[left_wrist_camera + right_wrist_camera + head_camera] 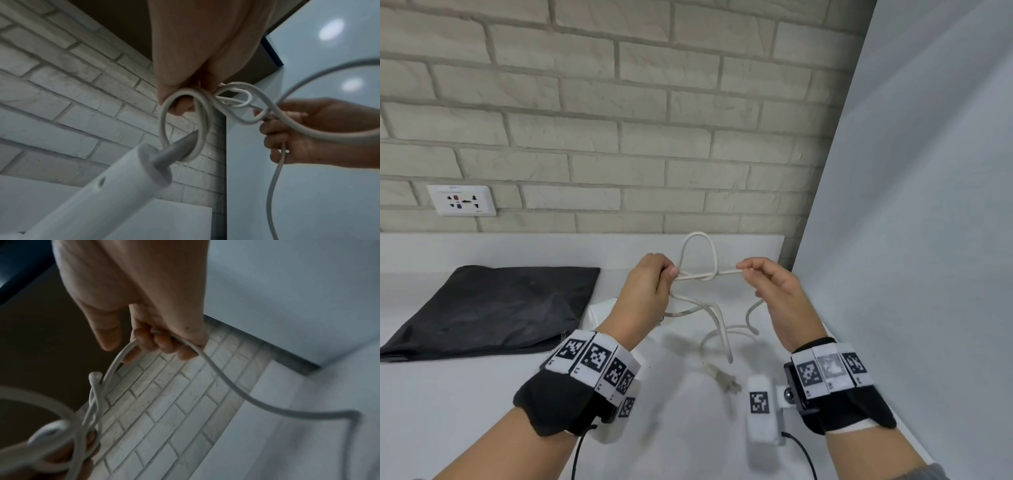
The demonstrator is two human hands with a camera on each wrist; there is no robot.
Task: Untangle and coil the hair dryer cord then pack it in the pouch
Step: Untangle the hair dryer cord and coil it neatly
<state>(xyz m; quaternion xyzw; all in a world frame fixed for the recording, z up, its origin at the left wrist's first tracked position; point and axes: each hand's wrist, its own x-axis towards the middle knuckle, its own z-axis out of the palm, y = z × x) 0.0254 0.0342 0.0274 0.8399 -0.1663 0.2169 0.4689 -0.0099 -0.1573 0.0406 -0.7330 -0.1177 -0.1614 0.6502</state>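
Hands raised over the white counter (pixel 482 394): left hand (pixel 650 291) and right hand (pixel 774 291) each pinch the knotted white rubber cord (pixel 697 277), its two-pin plug (pixel 726 380) dangling near. Flat black fabric pouch (pixel 489 308) lies left.

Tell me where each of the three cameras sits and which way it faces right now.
Head: on the head, looking forward and down at the counter; left hand and right hand hold the knotted cord.
Left wrist: looks up along the left hand at the cord.
Right wrist: looks along the right hand.
Shared: cord, brick wall.
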